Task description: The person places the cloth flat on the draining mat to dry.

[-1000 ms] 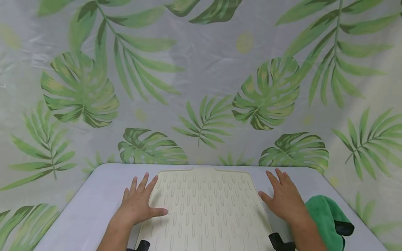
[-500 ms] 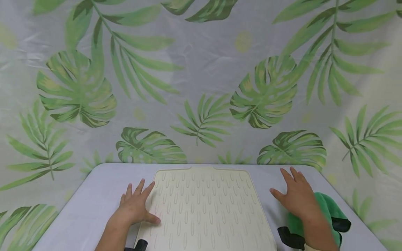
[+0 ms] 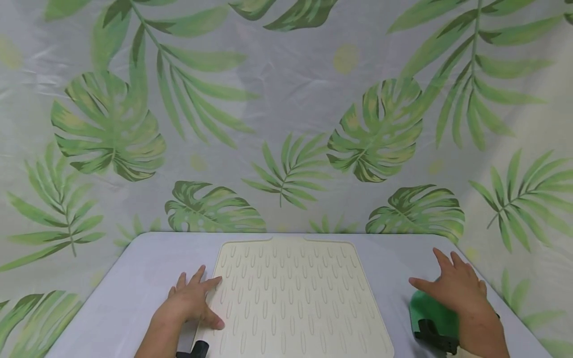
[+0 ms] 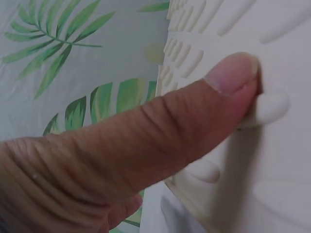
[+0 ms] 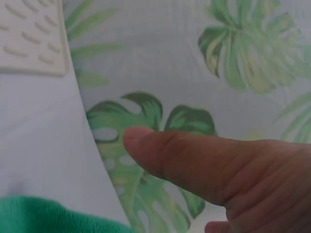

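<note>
A cream mat with raised oval ridges (image 3: 291, 293) lies flat on the white table. My left hand (image 3: 190, 301) is at the mat's left edge with its fingers spread. In the left wrist view its thumb (image 4: 228, 82) rests on or just over the ridged surface. My right hand (image 3: 461, 288) is over a green cloth (image 3: 431, 313) at the table's right side, fingers apart and nothing between them. The forearm and hand hide much of the cloth. The right wrist view shows the thumb stretched out above the cloth's fuzzy edge, apart from it.
The white table (image 3: 179, 248) runs back to a hanging sheet printed with green leaves (image 3: 286, 99). Black wrist mounts (image 3: 434, 335) show below the hands. The table's right edge passes close to the cloth.
My right hand has moved right, from beside the mat's right edge to over the green cloth. My left hand has drawn slightly back toward me and left along the mat's edge.
</note>
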Available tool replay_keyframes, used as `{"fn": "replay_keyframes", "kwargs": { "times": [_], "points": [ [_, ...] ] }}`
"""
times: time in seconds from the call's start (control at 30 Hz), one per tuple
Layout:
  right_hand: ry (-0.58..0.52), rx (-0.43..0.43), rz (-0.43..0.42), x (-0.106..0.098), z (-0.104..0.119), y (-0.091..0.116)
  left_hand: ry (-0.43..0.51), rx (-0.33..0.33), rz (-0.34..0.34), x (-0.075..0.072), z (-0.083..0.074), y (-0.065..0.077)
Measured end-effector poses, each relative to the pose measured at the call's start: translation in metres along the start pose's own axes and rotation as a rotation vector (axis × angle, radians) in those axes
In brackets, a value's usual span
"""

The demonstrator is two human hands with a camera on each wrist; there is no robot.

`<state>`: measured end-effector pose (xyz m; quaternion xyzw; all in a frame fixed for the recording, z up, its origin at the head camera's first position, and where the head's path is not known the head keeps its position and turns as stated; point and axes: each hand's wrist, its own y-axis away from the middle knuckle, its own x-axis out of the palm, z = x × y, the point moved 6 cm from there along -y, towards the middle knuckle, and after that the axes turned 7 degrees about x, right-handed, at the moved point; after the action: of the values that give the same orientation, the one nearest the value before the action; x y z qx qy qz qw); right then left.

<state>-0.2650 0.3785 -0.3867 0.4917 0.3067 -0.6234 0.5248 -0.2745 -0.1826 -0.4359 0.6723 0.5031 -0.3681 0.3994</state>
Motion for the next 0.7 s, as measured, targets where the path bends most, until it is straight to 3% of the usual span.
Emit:
{"fn": "replay_keyframes", "kwargs": {
  "times": [0.2,0.43,0.7],
  "points": [
    [-0.113,0.145,0.123,0.012,-0.021,-0.002,0.002,-0.027,0.013,0.002,0.002,0.0],
    [-0.112,0.129,0.185,0.026,-0.033,-0.006,0.01,-0.036,0.014,0.002,0.002,0.0],
    [-0.178,0.181,0.249,0.049,-0.046,-0.013,0.056,-0.04,0.018,0.002,0.002,-0.001]
  ]
}}
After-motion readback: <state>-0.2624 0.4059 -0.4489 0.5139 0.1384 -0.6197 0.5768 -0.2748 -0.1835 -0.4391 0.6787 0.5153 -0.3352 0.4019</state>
